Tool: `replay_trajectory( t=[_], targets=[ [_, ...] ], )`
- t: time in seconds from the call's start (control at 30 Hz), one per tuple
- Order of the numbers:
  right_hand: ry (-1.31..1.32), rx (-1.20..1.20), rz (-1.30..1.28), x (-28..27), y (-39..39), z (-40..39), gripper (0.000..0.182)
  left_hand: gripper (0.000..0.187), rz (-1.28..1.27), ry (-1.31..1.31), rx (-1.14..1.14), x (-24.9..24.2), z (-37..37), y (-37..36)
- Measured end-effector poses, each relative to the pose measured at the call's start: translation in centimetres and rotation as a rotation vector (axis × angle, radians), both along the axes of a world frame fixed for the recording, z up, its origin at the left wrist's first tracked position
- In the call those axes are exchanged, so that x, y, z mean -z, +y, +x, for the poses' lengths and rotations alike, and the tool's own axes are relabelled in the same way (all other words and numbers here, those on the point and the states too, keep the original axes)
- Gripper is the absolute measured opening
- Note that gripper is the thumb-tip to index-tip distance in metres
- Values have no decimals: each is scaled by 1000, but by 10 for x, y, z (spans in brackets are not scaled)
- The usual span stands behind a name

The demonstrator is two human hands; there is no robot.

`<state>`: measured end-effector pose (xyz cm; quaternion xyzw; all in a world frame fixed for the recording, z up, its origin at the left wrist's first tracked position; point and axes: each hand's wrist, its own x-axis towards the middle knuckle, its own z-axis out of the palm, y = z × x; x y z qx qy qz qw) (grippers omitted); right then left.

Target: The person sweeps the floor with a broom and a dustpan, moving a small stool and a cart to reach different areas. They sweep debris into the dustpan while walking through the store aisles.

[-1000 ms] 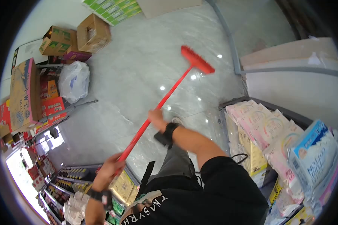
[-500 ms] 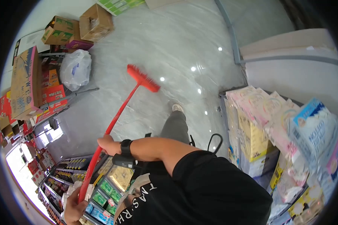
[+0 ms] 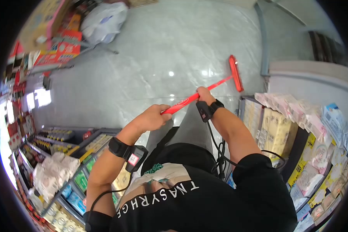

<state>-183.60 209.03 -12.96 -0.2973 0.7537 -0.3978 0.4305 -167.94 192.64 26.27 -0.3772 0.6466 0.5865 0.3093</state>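
A red broom [image 3: 185, 103] stretches across in front of me, its handle slanting up to the right. The broom head [image 3: 236, 73] is on the glossy floor, close to the low grey ledge on the right. My left hand [image 3: 152, 117] is closed around the handle's near end. Farther along the handle, my right hand [image 3: 206, 96] grips it with wrapped fingers. Both wrists carry black bands with small dark devices and cables. The bristles are hard to make out from this angle.
Shelves of packaged goods [image 3: 278, 131] stand close on my right. Another shelf with boxes and a crumpled white bag [image 3: 56, 174] is at lower left. Cardboard boxes [image 3: 40, 25] and a white plastic bag [image 3: 104, 23] sit at upper left on the tiled floor [image 3: 151, 62].
The broom head has swung from the middle of the floor to the right, beside the ledge. Both hands moved rightward with the handle, still gripping it. The view has shifted too.
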Motion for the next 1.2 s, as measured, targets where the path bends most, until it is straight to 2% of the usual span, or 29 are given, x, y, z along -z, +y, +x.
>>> replay_trajectory(
  t=[0.07, 0.13, 0.2, 0.23, 0.27, 0.3, 0.37, 0.4, 0.43, 0.47, 0.5, 0.6, 0.7, 0.73, 0.83, 0.9, 0.97, 1.0, 1.1, 1.13, 1.17, 1.2],
  targets=[
    [48, -99, -88, -14, -35, 60, 16, 34, -5, -14, -39, -3, 64, -25],
    [447, -487, -163, -129, -98, 133, 15, 33, -121, -109, -52, -25, 142, -64],
    [471, -492, -434, -118, -161, 228, 18, 32, -258, -56, 5, -56, 217, -102],
    [374, -564, -382, -139, -194, 269, 16, 30, -340, -80, 7, -75, 250, -118],
    [356, -552, -497, -146, -223, 312, 15, 30, -382, -223, -24, -106, 262, -127],
    [280, -693, -361, -171, -253, 342, 15, 31, -416, -363, -57, -135, 273, -136],
    [111, -594, -365, -197, -290, 402, 10, 31, -486, -386, -109, -160, 307, -147],
    [-144, -561, -270, -213, -305, 425, 8, 31, -526, -400, -136, -170, 317, -147],
    [-828, -317, 34, -234, -320, 439, 8, 31, -567, -417, -159, -180, 326, -148],
    [-1206, -81, 256, -255, -334, 447, 8, 29, -578, -440, -159, -188, 331, -148],
    [-1382, 69, 398, -272, -341, 453, 9, 29, -567, -462, -208, -201, 330, -149],
    [-1482, -90, 366, -306, -348, 453, 10, 28, -541, -436, -282, -230, 337, -150],
    [-1482, -84, 297, -331, -356, 439, 12, 32, -576, -359, -355, -247, 352, -165],
    [-1480, -71, 292, -333, -360, 430, 12, 34, -512, -434, -444, -257, 333, -171],
    [-1411, -45, 275, -323, -373, 388, 15, 34, -539, -227, -422, -227, 349, -194],
    [-1304, -25, 243, -292, -384, 355, 16, 37, -404, -266, -470, -203, 321, -207],
    [-1134, -23, 277, -255, -401, 313, 16, 38, -360, -162, -570, -149, 309, -215],
    [-1066, -16, 341, -238, -413, 290, 17, 38, -354, -121, -549, -122, 295, -221],
    [-881, -26, 372, -181, -457, 217, 16, 36, 11, 56, -982, -44, 246, -242],
    [-852, -51, 347, -168, -476, 190, 16, 37, 52, 81, -1045, -18, 229, -252],
    [-701, -130, 310, -168, -492, 161, 24, 38, 6, 17, -981, -6, 201, -266],
    [-526, -231, 224, -155, -510, 136, 28, 38, 55, 31, -1018, 8, 177, -280]
  ],
)
